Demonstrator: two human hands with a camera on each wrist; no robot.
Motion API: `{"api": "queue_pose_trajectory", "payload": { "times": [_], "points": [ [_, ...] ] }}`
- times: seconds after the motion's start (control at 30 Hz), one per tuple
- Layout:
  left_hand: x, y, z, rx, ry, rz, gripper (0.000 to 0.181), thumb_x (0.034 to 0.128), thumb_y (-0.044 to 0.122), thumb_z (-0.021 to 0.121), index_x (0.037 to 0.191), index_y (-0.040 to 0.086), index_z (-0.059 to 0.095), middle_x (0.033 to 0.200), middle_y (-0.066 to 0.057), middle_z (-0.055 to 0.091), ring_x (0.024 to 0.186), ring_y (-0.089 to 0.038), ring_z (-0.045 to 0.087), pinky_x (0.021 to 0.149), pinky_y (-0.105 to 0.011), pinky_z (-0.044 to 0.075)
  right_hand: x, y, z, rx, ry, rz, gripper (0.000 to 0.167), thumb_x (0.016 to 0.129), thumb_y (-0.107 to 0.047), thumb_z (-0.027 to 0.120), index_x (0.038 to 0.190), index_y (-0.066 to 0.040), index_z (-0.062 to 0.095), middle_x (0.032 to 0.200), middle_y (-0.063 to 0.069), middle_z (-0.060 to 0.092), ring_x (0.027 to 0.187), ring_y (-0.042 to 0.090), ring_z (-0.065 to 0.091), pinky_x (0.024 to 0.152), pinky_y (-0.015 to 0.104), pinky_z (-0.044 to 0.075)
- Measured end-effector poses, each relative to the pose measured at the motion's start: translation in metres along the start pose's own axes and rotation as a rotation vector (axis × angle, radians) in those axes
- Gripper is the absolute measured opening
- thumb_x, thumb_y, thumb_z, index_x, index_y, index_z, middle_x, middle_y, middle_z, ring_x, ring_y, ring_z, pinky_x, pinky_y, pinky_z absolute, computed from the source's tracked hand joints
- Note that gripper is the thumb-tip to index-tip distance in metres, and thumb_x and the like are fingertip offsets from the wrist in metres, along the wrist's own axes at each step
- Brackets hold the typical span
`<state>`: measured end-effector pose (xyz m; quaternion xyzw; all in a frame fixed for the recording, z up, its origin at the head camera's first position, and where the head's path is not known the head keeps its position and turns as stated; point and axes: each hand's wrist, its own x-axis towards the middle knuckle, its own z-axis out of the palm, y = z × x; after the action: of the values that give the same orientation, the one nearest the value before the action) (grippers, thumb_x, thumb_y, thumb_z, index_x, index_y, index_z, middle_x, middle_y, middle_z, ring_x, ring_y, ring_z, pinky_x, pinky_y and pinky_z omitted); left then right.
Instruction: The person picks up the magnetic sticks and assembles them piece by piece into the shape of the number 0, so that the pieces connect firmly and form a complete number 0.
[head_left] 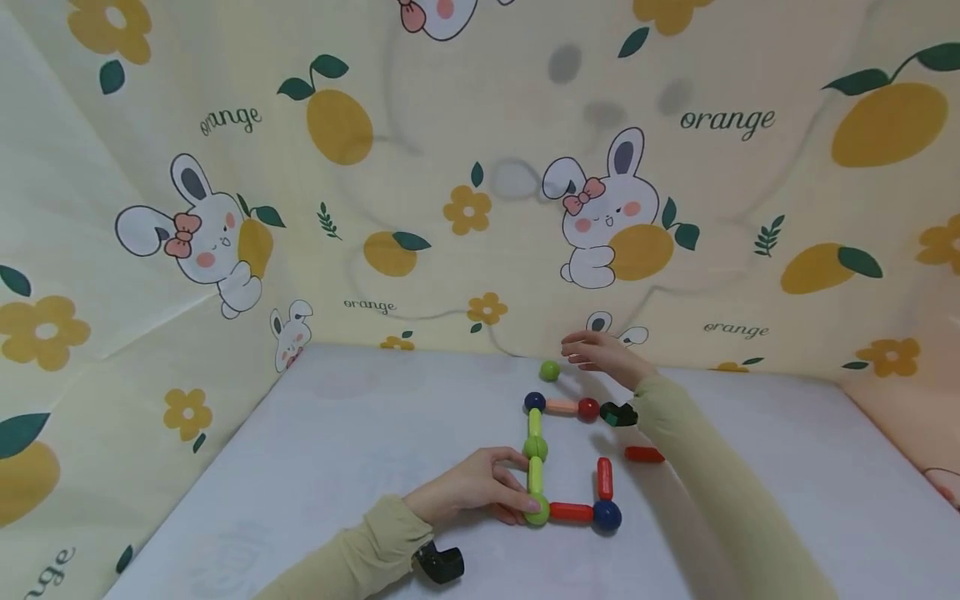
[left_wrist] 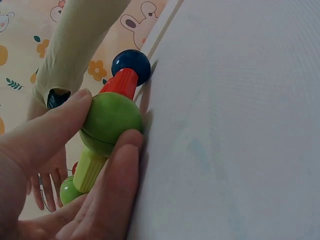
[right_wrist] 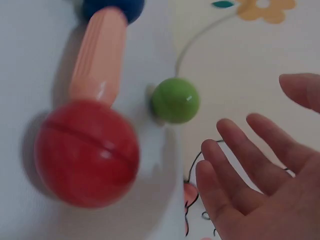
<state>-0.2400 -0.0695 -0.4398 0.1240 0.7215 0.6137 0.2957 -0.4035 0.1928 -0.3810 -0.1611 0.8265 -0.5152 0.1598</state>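
Observation:
My left hand (head_left: 480, 486) pinches a green ball (head_left: 537, 510) at the near left corner of a ball-and-rod figure on the table; thumb and finger sit on opposite sides of that ball (left_wrist: 111, 122) in the left wrist view. Two lime rods run from it through another green ball (head_left: 536, 448) to a dark blue ball (head_left: 535, 403), where a pink rod (head_left: 562, 407) leads to a red ball (head_left: 588, 409). On the near side, a red rod (head_left: 572, 512) joins a blue ball (head_left: 607, 515) bearing an upright-pointing red rod (head_left: 604, 478). My right hand (head_left: 606, 354), fingers extended and holding nothing, hovers beside a loose green ball (right_wrist: 175, 100).
Another red rod (head_left: 644, 454) lies loose on the white table (head_left: 360, 433), partly behind the right sleeve. A printed cloth (head_left: 450, 167) hangs along the table's back edge. Dark camera mounts (head_left: 441, 564) sit at both wrists.

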Motion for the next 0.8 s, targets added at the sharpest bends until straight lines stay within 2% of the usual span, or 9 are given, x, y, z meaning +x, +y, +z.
{"api": "queue_pose_trajectory", "payload": {
  "times": [0.2,0.4,0.67,0.8],
  "points": [
    [0.001,0.0,0.0,-0.003,0.002,0.002,0.048,0.0795,0.009,0.079,0.121,0.01,0.055,0.087,-0.01,0.072,0.064,-0.018,0.068,0.061,-0.032,0.058,0.008,0.005,0.008,-0.034,-0.05,0.009,0.047,0.103,-0.024,0.045,0.139,0.006,0.039,0.137,0.023,0.044,0.129,0.041,0.037,0.107,0.053,0.032],
    [0.001,-0.001,0.0,0.0,0.003,-0.012,0.047,0.0798,0.01,0.079,0.121,0.01,0.055,0.087,-0.01,0.071,0.065,-0.018,0.068,0.062,-0.032,0.058,0.01,0.008,0.02,-0.056,-0.095,0.037,0.051,0.104,-0.032,0.041,0.143,0.001,0.038,0.143,0.021,0.039,0.132,0.04,0.033,0.109,0.054,0.028],
    [0.001,0.0,0.0,-0.001,0.006,-0.008,0.047,0.0798,0.01,0.079,0.12,0.01,0.055,0.087,-0.01,0.072,0.064,-0.018,0.067,0.061,-0.031,0.058,0.012,0.015,0.022,-0.252,-0.096,-0.012,0.04,0.099,-0.021,0.054,0.136,-0.007,0.051,0.134,0.015,0.048,0.126,0.035,0.038,0.104,0.059,0.031],
    [0.001,0.0,0.001,-0.013,0.003,-0.005,0.046,0.0797,0.01,0.079,0.119,0.009,0.055,0.087,-0.012,0.072,0.064,-0.018,0.067,0.061,-0.03,0.058,0.013,0.017,0.024,-0.277,-0.108,-0.009,0.038,0.096,-0.017,0.058,0.134,-0.01,0.054,0.133,0.014,0.052,0.123,0.035,0.044,0.103,0.058,0.034]
  ]
}}
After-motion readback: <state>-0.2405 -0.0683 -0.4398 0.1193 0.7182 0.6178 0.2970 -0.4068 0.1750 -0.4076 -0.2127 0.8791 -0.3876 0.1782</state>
